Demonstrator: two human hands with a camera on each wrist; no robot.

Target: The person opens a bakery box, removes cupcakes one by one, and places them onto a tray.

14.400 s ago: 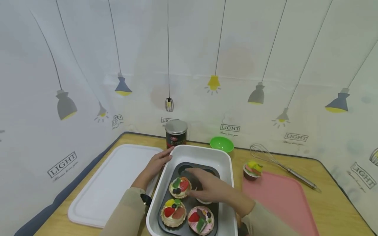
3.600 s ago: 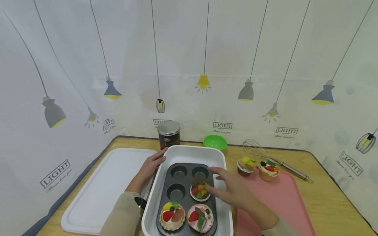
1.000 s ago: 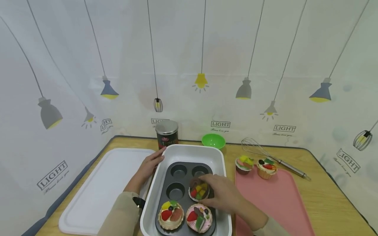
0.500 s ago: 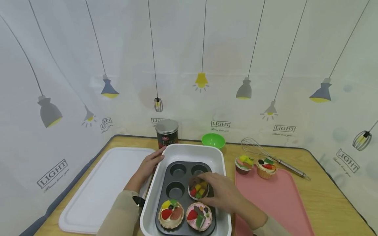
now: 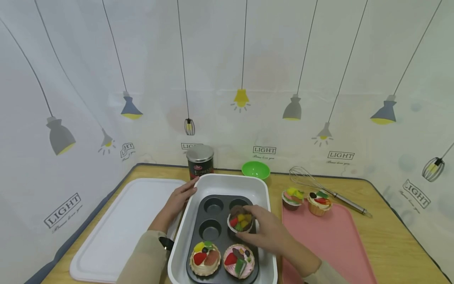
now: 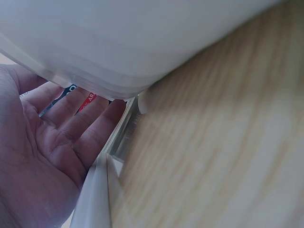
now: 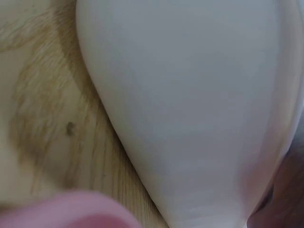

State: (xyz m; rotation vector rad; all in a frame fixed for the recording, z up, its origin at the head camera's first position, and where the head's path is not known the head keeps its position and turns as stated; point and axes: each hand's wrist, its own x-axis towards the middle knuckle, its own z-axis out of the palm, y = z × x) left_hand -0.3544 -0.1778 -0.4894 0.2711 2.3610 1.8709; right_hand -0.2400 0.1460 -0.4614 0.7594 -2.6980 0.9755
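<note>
- Right hand (image 5: 267, 230): grip pinching the choc cake (image 5: 240, 221), thumb on near side, fingers on far side.
- Choc cake sits over the middle-right cup of the pan (image 5: 224, 217), toward the left hand side of the grip; looks a bit raised — exact gap can't tell.
- Held by its sides, probably to spare the fruit on top.
- Left hand (image 5: 179, 199): grip spread, fingers fairly straight at the left rim of the basin (image 5: 248, 187); likely steadying it.
- Pan lies inside the basin; cream tart (image 5: 205, 259) and pink tart (image 5: 239, 261) fill the front cups, which seem to hold them upright.
- Lemon cake (image 5: 293, 198) and berry cake (image 5: 319, 203) stand side by side at the back edge of the pink tray (image 5: 326, 244), within right-hand reach.
- Behind: can (image 5: 200, 161), green bowl (image 5: 255, 170), whisk (image 5: 351, 204); white board (image 5: 127, 228) on the left, all on the table (image 5: 390, 232).
- Left wrist view adds the left palm and can lettering beyond the fingers — head view hides the palm.
- Right wrist view: basin's outer wall, tray edge; pinch not shown.
</note>
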